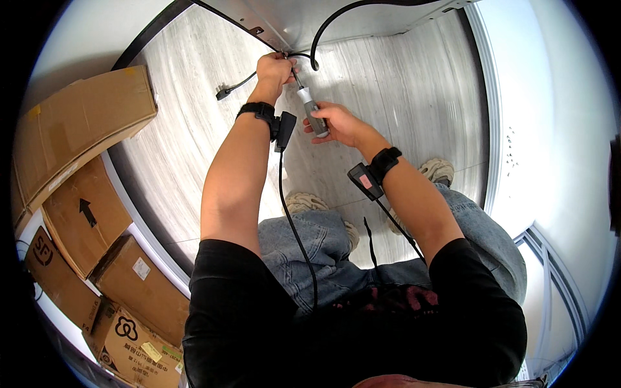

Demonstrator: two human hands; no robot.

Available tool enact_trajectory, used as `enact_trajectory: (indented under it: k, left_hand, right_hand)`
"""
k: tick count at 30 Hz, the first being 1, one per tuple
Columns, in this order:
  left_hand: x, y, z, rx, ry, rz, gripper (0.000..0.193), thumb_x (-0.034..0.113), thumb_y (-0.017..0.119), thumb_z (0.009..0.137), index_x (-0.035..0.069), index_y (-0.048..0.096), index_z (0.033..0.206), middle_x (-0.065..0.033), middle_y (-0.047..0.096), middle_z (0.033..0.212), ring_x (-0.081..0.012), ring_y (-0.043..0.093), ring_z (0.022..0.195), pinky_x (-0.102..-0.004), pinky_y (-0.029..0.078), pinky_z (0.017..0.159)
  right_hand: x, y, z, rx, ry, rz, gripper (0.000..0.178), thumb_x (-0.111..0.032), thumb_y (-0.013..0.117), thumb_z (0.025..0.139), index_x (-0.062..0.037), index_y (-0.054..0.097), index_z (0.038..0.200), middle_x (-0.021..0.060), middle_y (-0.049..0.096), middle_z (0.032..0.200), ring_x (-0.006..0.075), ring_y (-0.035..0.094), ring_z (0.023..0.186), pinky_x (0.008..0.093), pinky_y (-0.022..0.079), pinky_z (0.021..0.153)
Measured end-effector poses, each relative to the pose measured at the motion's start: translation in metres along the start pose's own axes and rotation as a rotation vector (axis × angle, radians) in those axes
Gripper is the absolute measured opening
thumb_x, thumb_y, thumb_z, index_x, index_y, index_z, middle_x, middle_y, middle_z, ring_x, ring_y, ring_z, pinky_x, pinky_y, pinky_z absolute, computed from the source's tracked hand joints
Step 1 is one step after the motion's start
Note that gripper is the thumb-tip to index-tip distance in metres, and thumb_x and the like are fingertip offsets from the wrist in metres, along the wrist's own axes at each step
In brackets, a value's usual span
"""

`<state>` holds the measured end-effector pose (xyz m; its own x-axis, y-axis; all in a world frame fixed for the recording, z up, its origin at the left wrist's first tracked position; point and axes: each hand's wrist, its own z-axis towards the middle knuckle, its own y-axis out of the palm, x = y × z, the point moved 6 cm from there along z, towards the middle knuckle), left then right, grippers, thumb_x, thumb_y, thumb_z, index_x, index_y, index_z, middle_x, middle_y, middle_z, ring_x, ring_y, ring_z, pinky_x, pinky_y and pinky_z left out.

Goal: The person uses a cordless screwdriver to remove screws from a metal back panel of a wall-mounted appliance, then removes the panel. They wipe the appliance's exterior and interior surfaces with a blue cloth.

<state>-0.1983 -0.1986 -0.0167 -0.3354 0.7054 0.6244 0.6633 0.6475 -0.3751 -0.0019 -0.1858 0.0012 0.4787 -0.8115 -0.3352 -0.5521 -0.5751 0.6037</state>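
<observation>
My right hand (336,125) is closed round the grey handle of a screwdriver (311,107). Its thin shaft points up and away toward the lower corner of a pale metal appliance panel (291,22). At that corner my left hand (274,68) is curled with its fingers pinched beside the screwdriver's tip. Whatever those fingers hold is hidden. A black cable (314,42) curves down from the panel and loops just right of my left hand. Left of that hand, a black power plug (223,94) lies on the floor at the end of a cord.
Cardboard boxes (84,123) are stacked along the left side. Grey wood-look flooring (388,90) spreads beneath my arms, with a white wall (550,129) to the right. Black straps hold small devices (366,181) on both wrists, and their cables hang toward my body.
</observation>
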Motion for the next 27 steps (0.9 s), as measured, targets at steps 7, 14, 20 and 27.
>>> enact_trajectory:
  k: [7, 14, 20, 27]
  left_hand:
    - [0.006, 0.001, -0.009, -0.026, -0.032, -0.050, 0.017, 0.006, 0.061, 0.086, 0.003, 0.061, 0.104, -0.0027, 0.067, 0.088, -0.0123, 0.064, 0.069, -0.0279, 0.053, 0.061]
    - [0.009, -0.002, -0.013, -0.025, -0.006, -0.091, 0.026, 0.005, 0.061, 0.084, -0.002, 0.061, 0.109, -0.0076, 0.068, 0.087, -0.0142, 0.065, 0.063, -0.0268, 0.054, 0.052]
    - [0.007, -0.001, -0.012, 0.007, -0.040, -0.118, 0.018, 0.020, 0.058, 0.092, 0.005, 0.062, 0.102, -0.0036, 0.068, 0.086, -0.0134, 0.064, 0.065, -0.0289, 0.050, 0.057]
    - [-0.001, -0.001, -0.008, 0.041, -0.017, -0.146, 0.021, 0.022, 0.056, 0.093, 0.005, 0.063, 0.102, -0.0047, 0.067, 0.080, -0.0140, 0.062, 0.059, -0.0265, 0.049, 0.049]
  right_hand:
    - [-0.001, -0.009, 0.008, 0.273, -0.157, -0.395, 0.036, -0.014, 0.069, 0.081, -0.0046, 0.053, 0.111, 0.0080, 0.059, 0.098, 0.0188, 0.060, 0.090, 0.0351, 0.055, 0.067]
    - [0.007, -0.010, 0.020, 0.131, -0.068, -0.223, 0.048, -0.008, 0.073, 0.074, -0.0012, 0.048, 0.115, 0.0097, 0.056, 0.097, 0.0196, 0.059, 0.082, 0.0369, 0.053, 0.065]
    - [0.001, -0.005, 0.017, 0.248, -0.247, -0.466, 0.052, -0.008, 0.077, 0.071, -0.0009, 0.046, 0.113, 0.0104, 0.057, 0.095, 0.0188, 0.060, 0.082, 0.0361, 0.053, 0.062]
    - [0.002, -0.007, 0.020, 0.412, -0.378, -0.702, 0.055, -0.013, 0.080, 0.067, 0.0004, 0.045, 0.108, 0.0137, 0.057, 0.095, 0.0217, 0.061, 0.076, 0.0339, 0.052, 0.063]
